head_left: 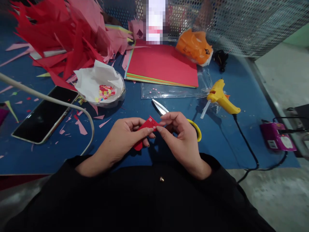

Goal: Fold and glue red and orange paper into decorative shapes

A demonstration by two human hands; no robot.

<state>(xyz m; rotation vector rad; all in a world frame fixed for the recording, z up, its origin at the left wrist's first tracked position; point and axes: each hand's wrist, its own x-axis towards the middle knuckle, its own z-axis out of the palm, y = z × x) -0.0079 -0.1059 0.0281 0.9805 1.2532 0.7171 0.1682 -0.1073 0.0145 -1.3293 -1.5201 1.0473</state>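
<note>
Between my hands is a small folded piece of red paper [146, 123] with pale pink square bits on its surface. My left hand [125, 132] grips it with the thumb on top and the fingers underneath. At its right corner, my right hand [182, 135] pinches the paper between thumb and fingertips, close to one of the pink squares. Scissors [198, 130] with yellow handles lie on the table behind and partly under my right hand, their blades pointing away to the left. A bowl [118, 100] lined with white paper holds tiny coloured paper bits.
A phone [45, 116] and a pale cable [72, 105] lie at left among paper scraps. Red and pink paper strips [74, 42] pile up behind. A coloured paper stack [161, 64], an orange bag [195, 46], a yellow glue gun [223, 98] and a purple power box [277, 137] sit further right.
</note>
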